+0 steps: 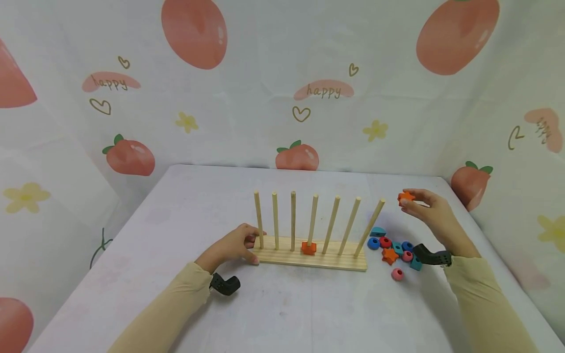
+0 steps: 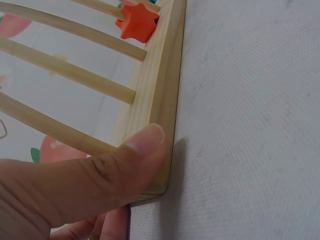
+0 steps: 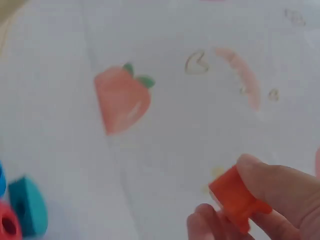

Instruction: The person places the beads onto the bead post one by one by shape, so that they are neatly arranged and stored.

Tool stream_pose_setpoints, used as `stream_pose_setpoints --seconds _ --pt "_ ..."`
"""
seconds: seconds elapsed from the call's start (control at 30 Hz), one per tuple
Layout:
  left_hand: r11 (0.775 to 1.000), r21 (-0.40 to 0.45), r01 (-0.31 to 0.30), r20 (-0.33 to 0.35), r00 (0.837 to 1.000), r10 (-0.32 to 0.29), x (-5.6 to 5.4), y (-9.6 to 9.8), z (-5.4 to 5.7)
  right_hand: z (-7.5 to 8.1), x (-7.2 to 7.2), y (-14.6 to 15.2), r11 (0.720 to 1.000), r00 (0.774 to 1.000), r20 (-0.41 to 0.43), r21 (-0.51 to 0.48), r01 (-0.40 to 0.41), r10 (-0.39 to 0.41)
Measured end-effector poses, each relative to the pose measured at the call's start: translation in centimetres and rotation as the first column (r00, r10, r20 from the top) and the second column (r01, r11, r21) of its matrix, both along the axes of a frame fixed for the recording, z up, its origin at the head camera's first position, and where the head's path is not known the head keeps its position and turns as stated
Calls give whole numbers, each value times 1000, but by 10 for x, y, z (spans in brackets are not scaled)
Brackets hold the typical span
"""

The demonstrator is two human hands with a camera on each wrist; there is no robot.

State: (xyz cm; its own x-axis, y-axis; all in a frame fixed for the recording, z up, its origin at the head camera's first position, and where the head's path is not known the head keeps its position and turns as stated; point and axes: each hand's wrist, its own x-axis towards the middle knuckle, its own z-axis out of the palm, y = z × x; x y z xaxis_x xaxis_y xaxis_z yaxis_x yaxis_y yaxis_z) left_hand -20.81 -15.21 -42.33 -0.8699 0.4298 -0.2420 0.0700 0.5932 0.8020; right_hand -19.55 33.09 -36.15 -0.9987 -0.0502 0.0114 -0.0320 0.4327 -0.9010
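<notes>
A pegboard with a pale wooden base point(image 1: 282, 260) and a row of several upright pegs stands at mid-table. My left hand point(image 1: 235, 245) grips the base's left end; in the left wrist view the thumb point(image 2: 146, 140) lies along its front edge. An orange star bead point(image 1: 309, 249) sits low on the middle peg, down at the base. Up and right of the pegs, my right hand point(image 1: 434, 218) pinches another orange star bead point(image 3: 234, 196) between thumb and fingers, held above the table.
Right of the base lies a loose group of beads: red point(image 1: 385, 242), blue point(image 1: 373, 243) and pink point(image 1: 398, 274) round ones, teal half-rounds point(image 1: 377, 232) and an orange star point(image 1: 390, 256). A fruit-printed cloth point(image 1: 247, 113) hangs behind the table.
</notes>
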Motion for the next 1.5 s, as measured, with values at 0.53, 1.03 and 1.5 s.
stream_pose_setpoints --seconds 0.53,1.03,1.5 --pt "999 -4 34 -34 999 -34 0 -2 2 69 39 -60 796 935 -349 -582 -169 -56" --pt "996 81 23 26 999 -25 -4 -3 -5 93 70 -124 769 824 -545 -590 -246 -154" --pt "997 75 32 13 999 -33 -2 -3 -2 66 61 -174 749 637 -740 -545 -377 -218"
